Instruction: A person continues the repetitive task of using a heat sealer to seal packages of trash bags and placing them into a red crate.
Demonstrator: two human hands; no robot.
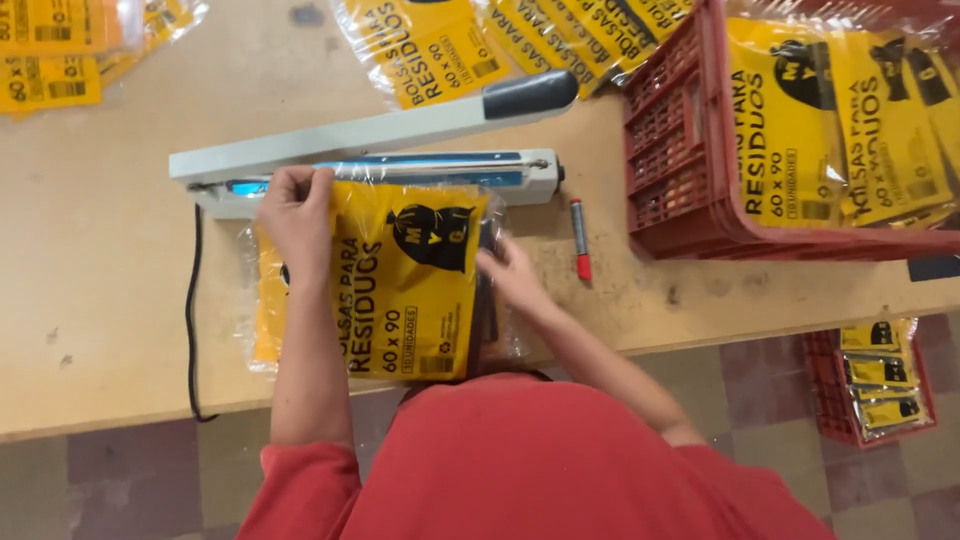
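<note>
While the sealer arm (400, 125) stands raised, the yellow packet (405, 290) lies with its top edge at the sealing bar (420, 172), apparently not sealed yet. Left hand (297, 215) pinches its top corner; right hand (508, 275) presses flat on its right edge. Finished packets fill the red crate (680, 170). Red marker (580, 240) sits nearby on the wooden table (90, 300); tiled floor (130, 480) below.

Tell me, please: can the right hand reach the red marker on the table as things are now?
Probably yes. The right hand rests on the yellow packet's edge, and the red marker lies just beside it on the bare wooden table, with nothing between them. The hand must first let go of the packet.
</note>
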